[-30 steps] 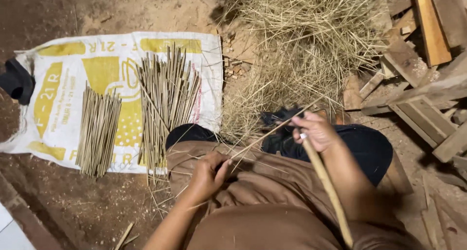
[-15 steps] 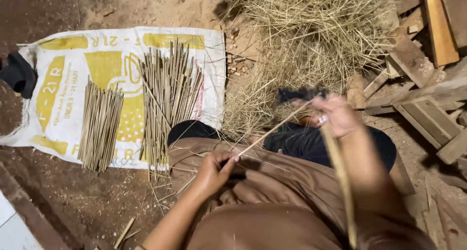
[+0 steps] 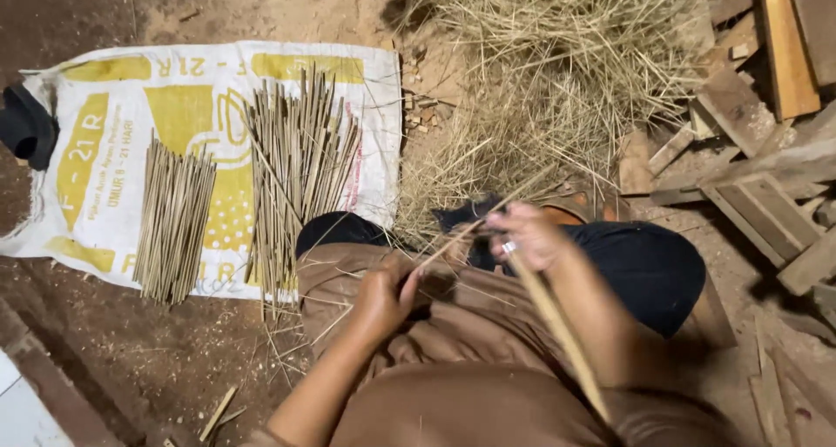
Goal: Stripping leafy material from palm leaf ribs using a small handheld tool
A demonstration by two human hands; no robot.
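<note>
My left hand (image 3: 383, 297) pinches the near end of a thin bamboo sliver (image 3: 475, 223) over my brown-clothed lap. My right hand (image 3: 527, 235), with a ring on one finger, is closed on a long pale stick (image 3: 562, 334) that runs back towards my body; the stick is blurred. The sliver slants up and right from the left hand past the right hand's fingers. Whether the right hand also touches the sliver is unclear.
A white and yellow sack (image 3: 113, 134) lies on the dirt floor at left with two bundles of thin sticks (image 3: 174, 225) (image 3: 300, 168) on it. A heap of straw-like shavings (image 3: 557, 73) lies ahead. Wooden planks and offcuts (image 3: 766, 151) are stacked at right.
My right hand has swung right and then back left to the sliver, with the long stick moving in it. My left hand has stayed on the sliver's end.
</note>
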